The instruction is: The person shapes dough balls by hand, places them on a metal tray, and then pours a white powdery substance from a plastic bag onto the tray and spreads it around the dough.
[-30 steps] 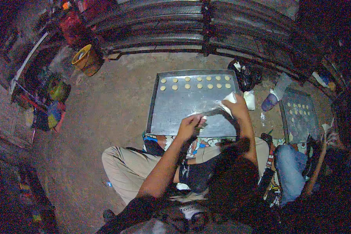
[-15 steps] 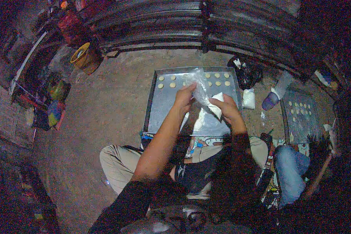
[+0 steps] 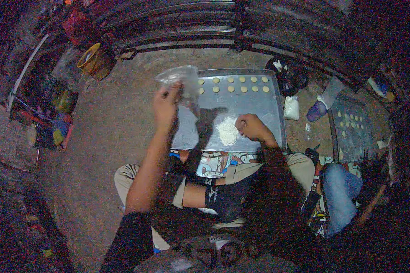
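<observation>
A clear plastic bag (image 3: 180,75) is gripped in the closed fingers of my left hand (image 3: 165,109), raised over the left side of a large metal baking tray (image 3: 262,107). A loose heap of white powder, like flour (image 3: 228,131), lies near the tray's front edge. My right hand (image 3: 256,129) is closed, fingers curled, just at the heap's right side; whatever it may hold is hidden. Two rows of small pale dough discs (image 3: 230,88) run along the tray's far side, the leftmost ones partly behind the bag.
Right of the tray are a black plastic bag (image 3: 289,79), a bag of white powder (image 3: 291,108) and a purple container (image 3: 316,110). A second tray with discs (image 3: 351,141) lies farther right, beside another person's jeans-covered leg (image 3: 339,200). A yellow-rimmed bucket (image 3: 95,63) stands far left.
My left hand has swung left and up with the plastic bag. The white packet is gone from my right hand's grip, that hand has lowered slightly, and a powder heap now shows on the tray.
</observation>
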`<act>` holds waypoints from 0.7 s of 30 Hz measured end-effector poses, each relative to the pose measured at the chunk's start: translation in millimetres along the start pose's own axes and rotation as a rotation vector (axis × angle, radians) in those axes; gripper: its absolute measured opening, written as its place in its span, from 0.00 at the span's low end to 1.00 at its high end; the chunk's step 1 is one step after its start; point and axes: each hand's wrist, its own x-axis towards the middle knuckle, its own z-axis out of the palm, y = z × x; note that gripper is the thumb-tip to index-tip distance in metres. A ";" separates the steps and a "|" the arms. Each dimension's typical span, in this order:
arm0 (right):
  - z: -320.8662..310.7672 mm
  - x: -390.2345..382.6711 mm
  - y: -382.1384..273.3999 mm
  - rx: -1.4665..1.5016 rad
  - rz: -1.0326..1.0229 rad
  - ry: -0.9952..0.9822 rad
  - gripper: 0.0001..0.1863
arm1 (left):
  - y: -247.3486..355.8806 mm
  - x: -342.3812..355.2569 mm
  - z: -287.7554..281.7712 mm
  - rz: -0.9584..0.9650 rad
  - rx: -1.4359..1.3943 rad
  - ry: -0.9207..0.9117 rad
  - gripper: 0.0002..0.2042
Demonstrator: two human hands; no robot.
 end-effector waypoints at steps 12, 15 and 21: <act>27.6 -1.7 10.1 -0.075 -0.246 -0.070 0.12 | -101.2 63.7 -161.0 -0.015 -0.106 0.274 0.13; 13.2 -3.3 -7.8 0.053 -0.153 0.146 0.11 | -147.0 53.2 -181.7 -0.064 0.105 0.383 0.12; -5.2 -16.5 -27.8 -0.029 -0.102 -0.209 0.12 | -153.8 64.5 -171.8 0.067 0.405 0.358 0.15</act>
